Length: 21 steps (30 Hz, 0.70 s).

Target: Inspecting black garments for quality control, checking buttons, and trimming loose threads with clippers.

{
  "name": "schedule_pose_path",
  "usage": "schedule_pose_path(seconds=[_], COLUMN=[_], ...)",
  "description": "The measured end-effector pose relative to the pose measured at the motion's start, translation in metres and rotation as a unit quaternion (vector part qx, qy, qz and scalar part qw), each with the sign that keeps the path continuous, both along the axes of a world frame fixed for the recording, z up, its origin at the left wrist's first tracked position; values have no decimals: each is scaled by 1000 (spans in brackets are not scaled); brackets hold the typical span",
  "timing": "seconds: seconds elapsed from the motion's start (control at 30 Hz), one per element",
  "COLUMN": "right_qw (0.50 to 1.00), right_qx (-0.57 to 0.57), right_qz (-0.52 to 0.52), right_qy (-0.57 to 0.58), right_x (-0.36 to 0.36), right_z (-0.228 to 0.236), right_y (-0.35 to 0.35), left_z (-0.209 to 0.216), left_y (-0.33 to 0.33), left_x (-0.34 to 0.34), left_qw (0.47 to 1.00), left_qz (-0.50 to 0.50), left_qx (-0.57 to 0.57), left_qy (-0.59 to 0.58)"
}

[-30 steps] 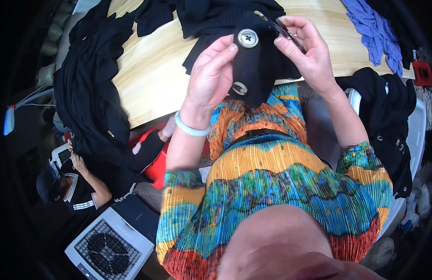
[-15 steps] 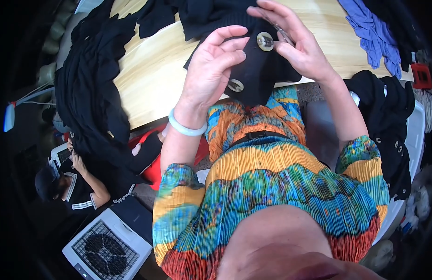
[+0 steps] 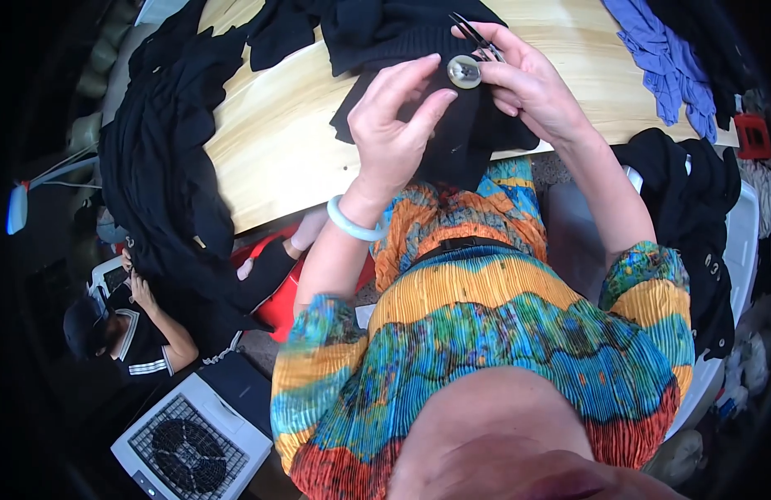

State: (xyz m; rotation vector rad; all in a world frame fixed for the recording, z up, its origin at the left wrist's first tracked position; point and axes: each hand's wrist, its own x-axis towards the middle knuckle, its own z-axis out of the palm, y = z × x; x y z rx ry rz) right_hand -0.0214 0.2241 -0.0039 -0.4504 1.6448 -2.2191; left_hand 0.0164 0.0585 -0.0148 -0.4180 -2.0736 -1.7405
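Note:
My right hand [image 3: 531,83] grips a pair of dark thread snips [image 3: 475,35], whose two narrow blades point away from me, slightly apart. At its fingertips is a round, pale button [image 3: 464,72] with a dark centre, held face up. Facing it from the left, my left hand [image 3: 394,125] is open, thumb and fingers curved and parted, with a pale bangle [image 3: 352,223] on the wrist. I cannot make out any thread between the hands. Beneath both hands a black knit garment [image 3: 460,137] hangs from the table edge towards my lap.
More black garments lie along the left of the wooden table [image 3: 273,142]; purple cloth [image 3: 664,62] is at its far right. A pale tub [image 3: 745,225] with black knitwear stands at my right. At lower left are another person [image 3: 144,325] and a fan unit [image 3: 189,442].
My left hand has turned and moved, its fingertips now beside the button. The snips' blades have swung into clearer view. A second button seen below my left hand no longer shows.

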Motion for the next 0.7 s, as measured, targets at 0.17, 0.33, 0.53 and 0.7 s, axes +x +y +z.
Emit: schedule_pose_path(seconds=[0.17, 0.33, 0.53, 0.7], right_qw=[996, 996, 995, 993], right_qx=[-35, -35, -42, -45], right_qz=[20, 7, -10, -3], right_qy=[-74, -82, -94, -105], right_x=[1, 2, 1, 0], right_z=[-6, -11, -15, -17], right_y=[-2, -5, -5, -2], left_z=[-6, -17, -18, 0], left_y=[7, 15, 16, 9], left_x=[-4, -7, -12, -1], left_qw=[970, 946, 942, 985], left_qz=[93, 161, 150, 64], left_qx=[-136, -156, -206, -158], left_qy=[178, 232, 217, 7])
